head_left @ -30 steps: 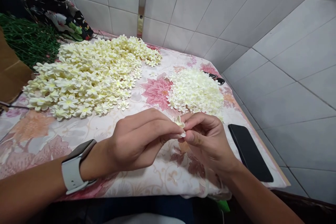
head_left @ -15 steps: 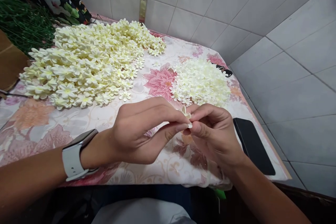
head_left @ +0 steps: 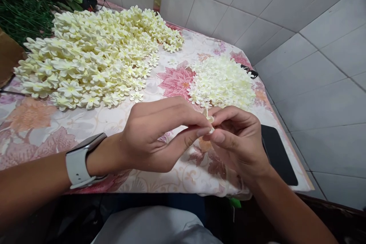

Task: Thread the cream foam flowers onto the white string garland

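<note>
A small cream artificial flower [head_left: 210, 117] is pinched between both hands above the front part of the table. My left hand [head_left: 160, 137], with a watch [head_left: 81, 162] on its wrist, grips it between thumb and index finger. From the other side my right hand [head_left: 240, 135] holds the same flower at its fingertips; most of the flower is hidden by the fingers. Behind the hands lies a pile of small white flower pieces [head_left: 224, 82]. To the left spreads a larger heap of pale yellow flowers [head_left: 94, 59].
The table has a floral cloth [head_left: 171, 181]. A black phone [head_left: 278, 156] lies by its right edge. Green stems [head_left: 24, 11] and brown cardboard [head_left: 8, 57] stand at far left. A black-handled object [head_left: 249, 71] lies behind the white pile. Tiled walls [head_left: 323, 103] border the table.
The camera view has shifted slightly, so the table and flower heaps sit higher in the picture. Both hands still pinch the flower, with only small finger movement.
</note>
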Motion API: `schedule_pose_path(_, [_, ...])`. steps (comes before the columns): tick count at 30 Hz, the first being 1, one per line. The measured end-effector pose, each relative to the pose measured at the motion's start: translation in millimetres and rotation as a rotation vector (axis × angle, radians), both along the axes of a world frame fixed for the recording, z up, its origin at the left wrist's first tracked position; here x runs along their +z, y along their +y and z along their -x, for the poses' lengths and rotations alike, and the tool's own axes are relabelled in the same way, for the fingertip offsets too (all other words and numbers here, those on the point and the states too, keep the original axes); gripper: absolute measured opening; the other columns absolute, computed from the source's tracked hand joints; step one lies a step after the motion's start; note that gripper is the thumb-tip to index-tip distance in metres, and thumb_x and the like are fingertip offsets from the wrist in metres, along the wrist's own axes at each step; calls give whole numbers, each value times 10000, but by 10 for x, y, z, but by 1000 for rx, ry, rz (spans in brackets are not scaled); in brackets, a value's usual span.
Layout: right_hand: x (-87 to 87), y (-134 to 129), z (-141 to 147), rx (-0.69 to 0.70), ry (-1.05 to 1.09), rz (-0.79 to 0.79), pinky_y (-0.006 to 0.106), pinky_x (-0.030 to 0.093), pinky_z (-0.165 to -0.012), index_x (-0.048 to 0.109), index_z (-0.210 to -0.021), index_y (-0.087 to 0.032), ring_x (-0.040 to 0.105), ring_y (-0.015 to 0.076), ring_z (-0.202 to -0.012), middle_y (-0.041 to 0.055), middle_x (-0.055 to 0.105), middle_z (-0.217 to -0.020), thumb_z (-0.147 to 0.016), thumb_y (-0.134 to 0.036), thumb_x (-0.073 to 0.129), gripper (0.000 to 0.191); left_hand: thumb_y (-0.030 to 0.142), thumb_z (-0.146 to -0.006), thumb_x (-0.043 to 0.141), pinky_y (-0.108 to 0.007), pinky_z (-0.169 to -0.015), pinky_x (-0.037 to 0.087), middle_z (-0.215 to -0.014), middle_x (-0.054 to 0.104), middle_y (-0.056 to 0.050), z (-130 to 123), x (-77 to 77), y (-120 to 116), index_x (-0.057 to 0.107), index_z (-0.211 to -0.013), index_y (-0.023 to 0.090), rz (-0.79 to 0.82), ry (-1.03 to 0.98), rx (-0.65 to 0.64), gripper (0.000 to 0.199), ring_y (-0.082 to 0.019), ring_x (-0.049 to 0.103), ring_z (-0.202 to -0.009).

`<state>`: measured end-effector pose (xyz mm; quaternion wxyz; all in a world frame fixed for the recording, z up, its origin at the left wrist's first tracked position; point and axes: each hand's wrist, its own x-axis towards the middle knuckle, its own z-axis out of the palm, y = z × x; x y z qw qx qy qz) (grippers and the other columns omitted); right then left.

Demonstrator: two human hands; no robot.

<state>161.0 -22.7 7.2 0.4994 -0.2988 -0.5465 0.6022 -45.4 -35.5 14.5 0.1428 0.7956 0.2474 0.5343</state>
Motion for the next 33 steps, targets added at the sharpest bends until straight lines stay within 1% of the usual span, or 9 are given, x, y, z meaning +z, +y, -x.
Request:
schedule_pose_path(3, [13,4,7,-4,-18,-15,184,635,-664,886,-832,-318,722,77,-689,-25,831,-833,-734,-314,1061,200,87,-971,744,-178,-794,653,-891,857,-26,-4,5,2,760,-922,196,14,-13,-2,120,-109,806,-834])
schedule_pose_path(6, [21,11,10,-4,-31,-26,182,645,-690,889,-830,-323,692,62,-640,-36,826,-801,-733,-333,1063,199,104,-978,741,-192,-757,648,-858,844,-21,-9,-5,-8,758,-920,195,53,-45,7,110,-104,781,-787])
schedule_pose_path(12, [8,13,5,21,-10,-45,119,627,-667,899,-864,-308,700,38,-646,-39,845,-823,-768,-299,1043,174,94,-964,733,-183,-715,638,-831,827,-11,-26,-25,-28,764,-902,198,104,-104,3,125,-91,755,-734])
schedule_pose_path(16, [6,14,-1,16,-19,-41,131,647,-688,899,-863,-305,708,46,-648,-37,851,-833,-767,-284,1043,174,74,-951,745,-172,-711,631,-817,820,0,-31,-24,-24,767,-907,193,112,-112,14,129,-78,740,-723])
schedule_pose_path(21, [15,23,-7,8,-41,-37,142,651,-660,898,-848,-303,703,52,-617,-26,847,-826,-763,-312,1044,169,83,-942,762,-166,-711,619,-795,810,13,-35,-26,-4,760,-890,191,71,-79,24,120,-72,734,-707])
schedule_pose_path(27, [32,18,-14,20,-44,-9,123,643,-635,896,-858,-289,710,48,-642,-29,839,-837,-780,-311,1034,159,129,-978,738,-193,-695,611,-804,821,11,7,-7,3,760,-928,203,15,41,52,92,-90,757,-726])
schedule_pose_path(31, [45,11,-14,16,-38,10,134,664,-663,895,-848,-279,719,55,-651,-25,834,-825,-786,-296,1030,149,130,-978,723,-213,-696,619,-801,826,-2,20,12,20,764,-924,206,19,40,25,102,-106,764,-718])
schedule_pose_path(33, [47,10,-15,14,-43,6,158,681,-668,894,-845,-280,719,65,-647,-20,835,-826,-786,-299,1029,148,135,-988,703,-227,-683,620,-796,827,-1,20,16,27,765,-920,223,15,48,25,127,-116,764,-708])
